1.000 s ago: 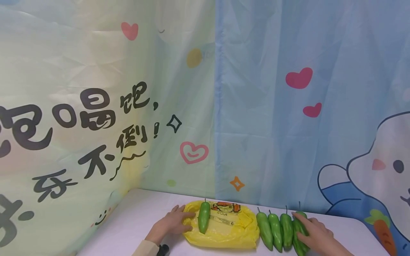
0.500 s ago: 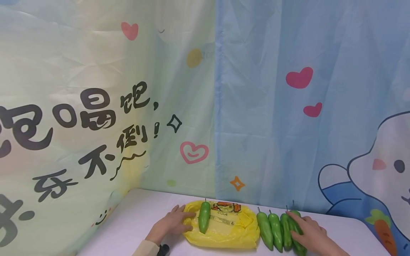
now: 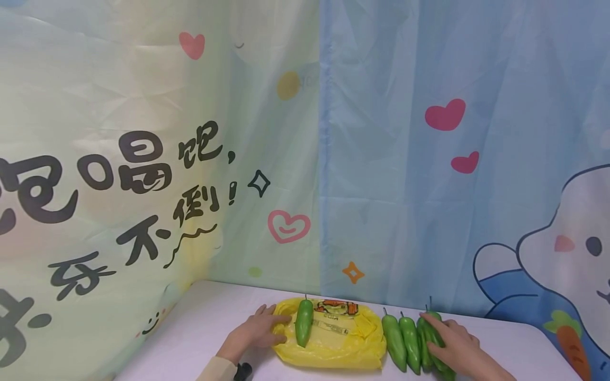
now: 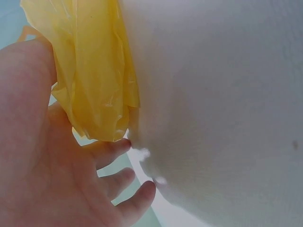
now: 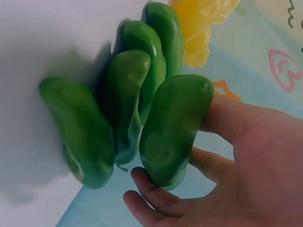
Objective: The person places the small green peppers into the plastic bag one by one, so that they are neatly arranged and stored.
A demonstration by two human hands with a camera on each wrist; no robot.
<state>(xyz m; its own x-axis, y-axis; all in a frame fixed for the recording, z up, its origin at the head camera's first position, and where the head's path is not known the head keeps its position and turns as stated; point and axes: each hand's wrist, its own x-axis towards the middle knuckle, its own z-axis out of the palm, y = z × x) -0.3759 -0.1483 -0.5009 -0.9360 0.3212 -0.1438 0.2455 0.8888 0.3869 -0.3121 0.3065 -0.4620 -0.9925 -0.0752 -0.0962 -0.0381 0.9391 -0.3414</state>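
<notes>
My left hand (image 3: 254, 329) rests at the left end of a yellow plastic bag (image 3: 352, 360), fingers loosely spread and touching its edge. In the left wrist view, the yellow plastic (image 4: 97, 80) reaches between the thumb and the fingers. One long green pepper (image 3: 304, 324) lies on top of the bag. My right hand (image 3: 455, 341) holds another green pepper (image 5: 175, 130) between thumb and fingers, close over its neighbours. Several more green peppers (image 3: 393, 344) lie side by side right of the bag, stems toward the back; the hand partly hides the rightmost ones.
A white table (image 3: 190, 323) carries everything. Printed cloth curtains (image 3: 371, 159) stand behind its back edge and along the left. A small black object (image 3: 243, 372) shows by the left wrist.
The right hand has shifted a little to the left with the green pepper, which now overlaps the pepper beside it. The left hand and the bag have not visibly moved.
</notes>
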